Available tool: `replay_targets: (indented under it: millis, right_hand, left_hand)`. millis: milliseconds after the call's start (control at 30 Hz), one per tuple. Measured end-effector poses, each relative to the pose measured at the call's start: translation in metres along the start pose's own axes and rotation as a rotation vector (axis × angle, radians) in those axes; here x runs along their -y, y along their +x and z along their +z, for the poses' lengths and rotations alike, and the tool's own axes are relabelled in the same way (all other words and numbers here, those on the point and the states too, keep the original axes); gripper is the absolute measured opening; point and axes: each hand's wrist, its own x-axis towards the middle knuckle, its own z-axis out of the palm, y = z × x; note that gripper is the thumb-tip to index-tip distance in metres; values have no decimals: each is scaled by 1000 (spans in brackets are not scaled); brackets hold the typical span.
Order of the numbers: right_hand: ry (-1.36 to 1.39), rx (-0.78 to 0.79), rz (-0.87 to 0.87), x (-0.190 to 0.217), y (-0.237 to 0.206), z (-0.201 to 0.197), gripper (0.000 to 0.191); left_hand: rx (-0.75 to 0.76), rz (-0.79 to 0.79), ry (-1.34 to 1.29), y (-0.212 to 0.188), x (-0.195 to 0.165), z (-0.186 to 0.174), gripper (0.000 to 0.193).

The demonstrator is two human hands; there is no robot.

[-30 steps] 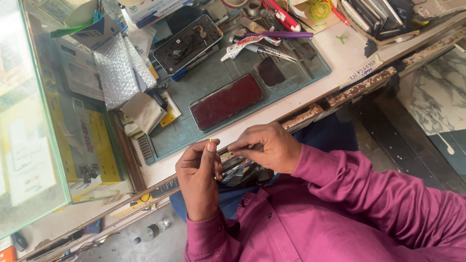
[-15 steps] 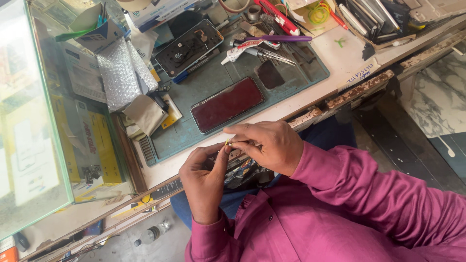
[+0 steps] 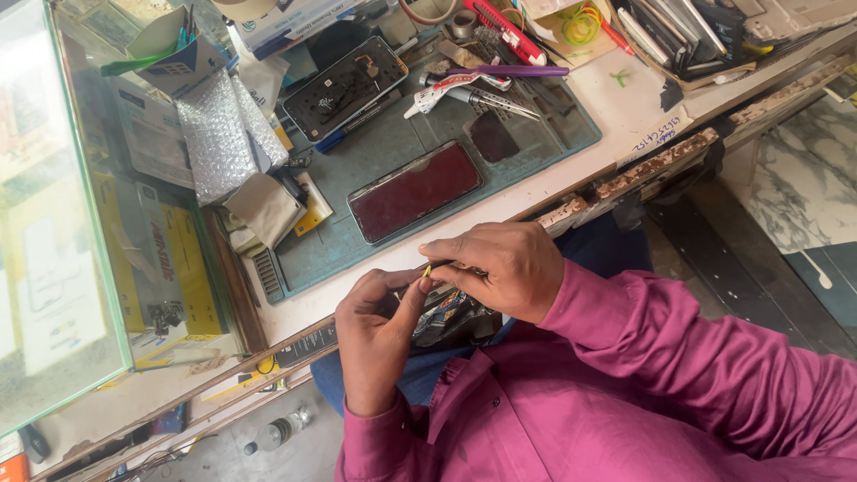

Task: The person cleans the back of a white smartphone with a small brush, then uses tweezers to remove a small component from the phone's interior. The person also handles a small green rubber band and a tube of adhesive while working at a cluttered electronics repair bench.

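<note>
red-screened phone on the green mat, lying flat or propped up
Lying flat: the red-screened phone rests glass side up on the green mat, apart from both hands.

Even, soft daylight covers everything around my fingers [image 3: 420, 287], bright without harshness. Shadows under my hands stay faint and short on the table [image 3: 625, 107]. Far to the left of my fingers, the glass case [image 3: 54, 268] carries pale, washed-out reflections. The picture is sharp near my fingers, with slight softness toward the corners.
</note>
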Motion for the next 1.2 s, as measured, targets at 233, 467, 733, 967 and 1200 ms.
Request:
replay_targets:
  millis: [233,467,733,967,1200]
  right_hand:
    - [46,-8,6,2,-2,-1,30]
    - [83,36,6,-1,-3,-7,34]
    - [154,78,-14,-1,-5,-12,21]
    - [126,119,15,-3,-9,-13,11]
    - [31,102,-62,-5,-10,-14,10]
  left_hand:
    - [14,-155,-141,-2,5,0,10]
    - [91,-66,-19,-2,2,0,9]
    - [112,-114,-29,-3,3,3,10]
    - [67,-102,90,-3,-1,8,14]
    - [131,-66,101,-4,-9,11,20]
